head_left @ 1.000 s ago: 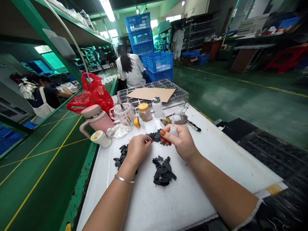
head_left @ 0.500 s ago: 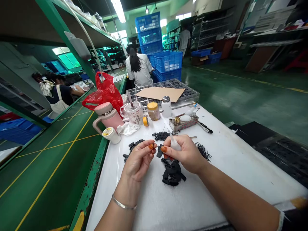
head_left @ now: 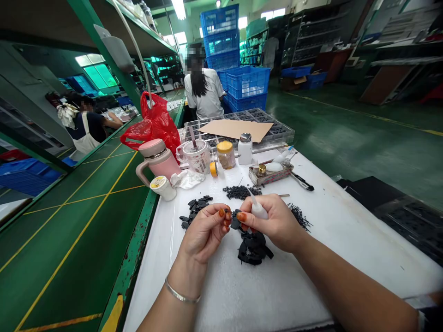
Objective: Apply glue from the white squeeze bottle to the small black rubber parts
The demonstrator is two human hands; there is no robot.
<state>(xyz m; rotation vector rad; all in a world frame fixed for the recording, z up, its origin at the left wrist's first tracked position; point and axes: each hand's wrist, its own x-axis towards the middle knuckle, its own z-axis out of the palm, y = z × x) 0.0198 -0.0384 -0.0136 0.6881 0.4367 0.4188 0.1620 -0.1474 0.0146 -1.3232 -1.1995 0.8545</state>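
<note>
- Head view, nearest: a white table (head_left: 242,304), with both forearms over it and a silver bracelet (head_left: 182,296) on the left wrist.
- Near middle: a pile of black pieces (head_left: 254,251) lies just on the near side of the hands.
- Left hand (head_left: 204,233): thumb and fingertips pinched narrow on a small dark bit (head_left: 226,211), its shape too small to tell.
- Right hand (head_left: 275,219): fingers curled around a white squeeze bottle (head_left: 259,210), nozzle up; a flat black piece (head_left: 236,221) sits at its thumb and fingertips, close to the left fingertips.
- Around the hands: another black pile (head_left: 196,207) to the left, thin black sticks (head_left: 300,217) to the right, and small black bits (head_left: 238,192) just beyond.
- Farther: a pink mug (head_left: 162,169) to the left, a yellow-lidded jar (head_left: 226,157) in the middle, a small box (head_left: 272,176) and a knife (head_left: 303,181) to the right.
- Far: cardboard (head_left: 238,130) on a clear tray (head_left: 285,133), a person in a white shirt (head_left: 208,97), and blue crates (head_left: 247,85).
</note>
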